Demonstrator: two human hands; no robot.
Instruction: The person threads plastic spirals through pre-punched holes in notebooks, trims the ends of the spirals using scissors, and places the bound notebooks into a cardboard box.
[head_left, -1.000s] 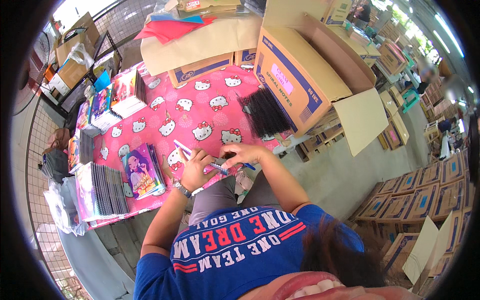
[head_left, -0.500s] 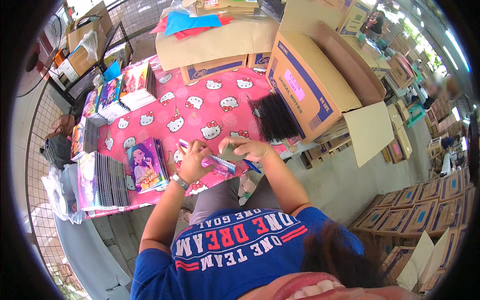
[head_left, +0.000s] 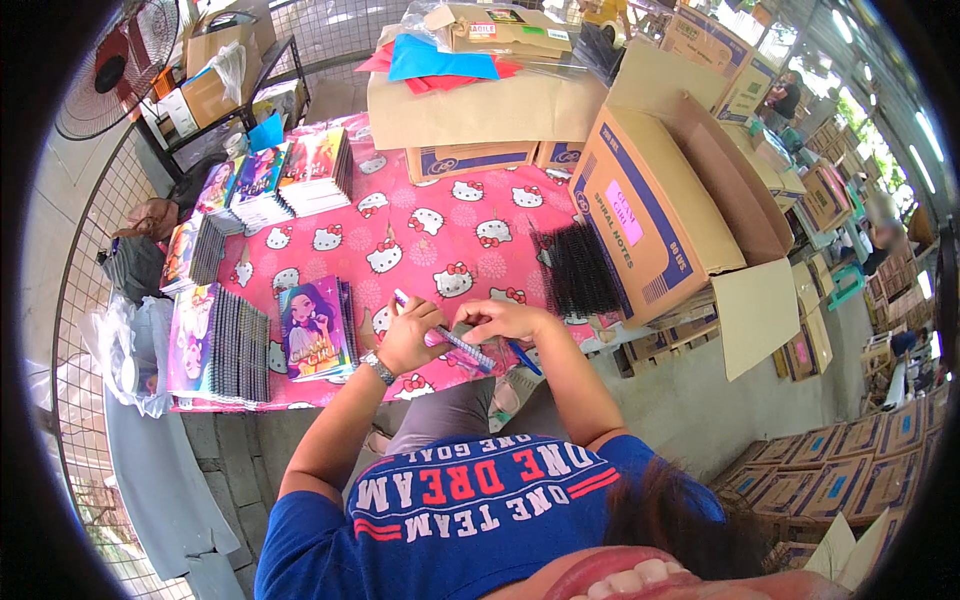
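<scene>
My left hand (head_left: 408,340) is closed around a thin spiral notebook (head_left: 468,352), seen nearly edge-on above my lap at the table's near edge. My right hand (head_left: 503,321) is pinched against the notebook's upper side, on a small dark grey piece (head_left: 463,328) whose kind I cannot make out. A slim blue, pen-like thing (head_left: 524,358) sticks out below the right hand; whether that hand holds it is hidden. Left of my hands a few notebooks with purple illustrated covers (head_left: 312,330) lie fanned, beside a long row of spiral notebooks (head_left: 240,345).
The table has a pink cartoon-cat cloth (head_left: 400,225). Black spiral coils (head_left: 577,270) stand against a large open carton (head_left: 640,220) at right. More notebook stacks (head_left: 315,170) sit at far left. Blue and red sheets (head_left: 443,58) top cardboard at the back. Cartons (head_left: 830,480) fill the right.
My right hand has lowered with the grey piece and come against the notebook. The notebook has tilted a little in my left hand. The whole view has shifted slightly.
</scene>
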